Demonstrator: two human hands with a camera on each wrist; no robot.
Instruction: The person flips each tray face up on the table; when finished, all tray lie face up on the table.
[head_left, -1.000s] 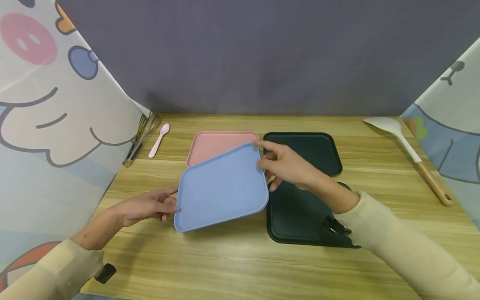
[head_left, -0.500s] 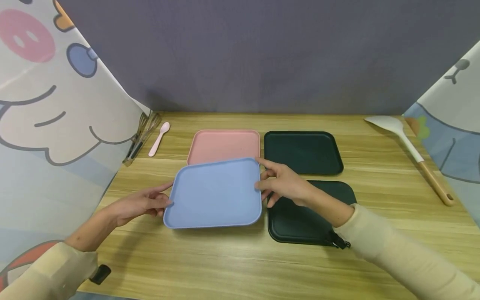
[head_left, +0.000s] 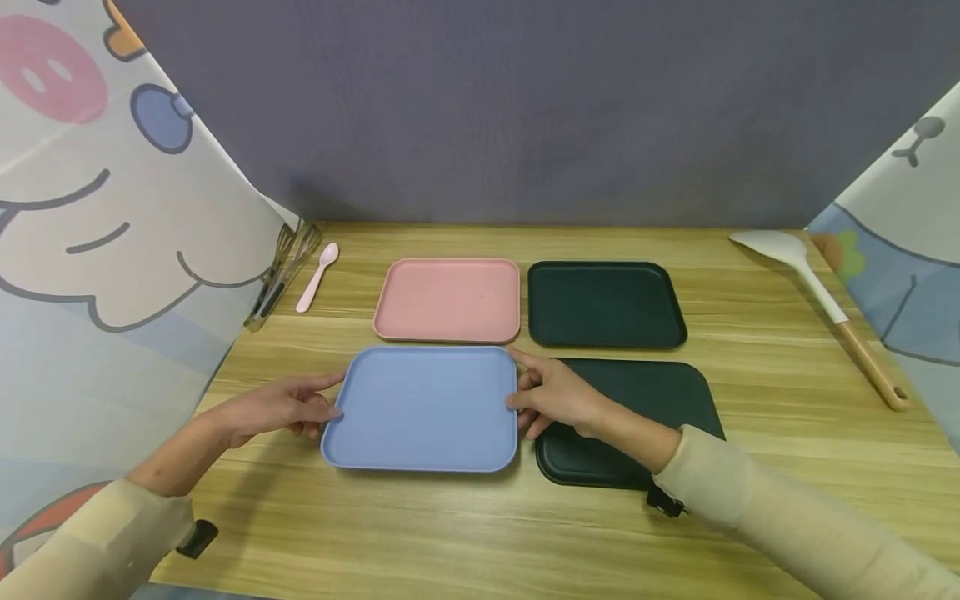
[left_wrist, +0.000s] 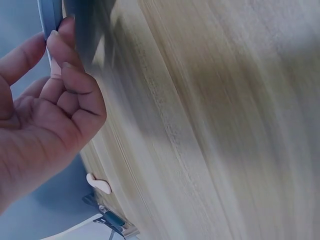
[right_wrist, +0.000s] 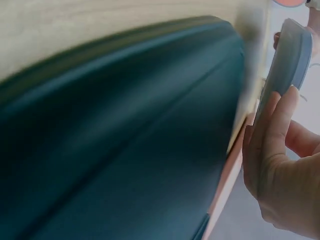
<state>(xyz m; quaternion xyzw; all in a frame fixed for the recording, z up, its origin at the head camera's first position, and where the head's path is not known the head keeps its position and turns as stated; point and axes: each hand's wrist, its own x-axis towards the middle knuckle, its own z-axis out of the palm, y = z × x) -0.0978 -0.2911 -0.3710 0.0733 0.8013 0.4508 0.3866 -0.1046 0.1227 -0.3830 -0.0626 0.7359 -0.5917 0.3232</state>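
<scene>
A light blue rectangular tray point(head_left: 422, 408) is held level between both hands, close over the wooden table. My left hand point(head_left: 281, 408) pinches its left edge, thumb on the rim and fingers beneath; the left wrist view shows the tray's edge point(left_wrist: 50, 17) between thumb and fingers. At the opposite edge my right hand point(head_left: 557, 395) pinches the rim, with the thumb on top. In the right wrist view the tray point(right_wrist: 290, 60) stands clear of the table in that hand's fingers. Behind it lies a pink tray point(head_left: 448, 298), and a dark green tray point(head_left: 626, 417) lies under the right forearm.
Another dark green tray point(head_left: 606, 304) lies at the back, beside the pink one. At the left are a small pink spoon point(head_left: 318, 277) and metal tongs point(head_left: 288, 271) against the wall. A large white spoon with a wooden handle point(head_left: 862, 358) lies at the right.
Both hands have brought the blue tray down and toward me, off the pink tray. Its tilt has levelled out, and its right side has dropped to line up with the left.
</scene>
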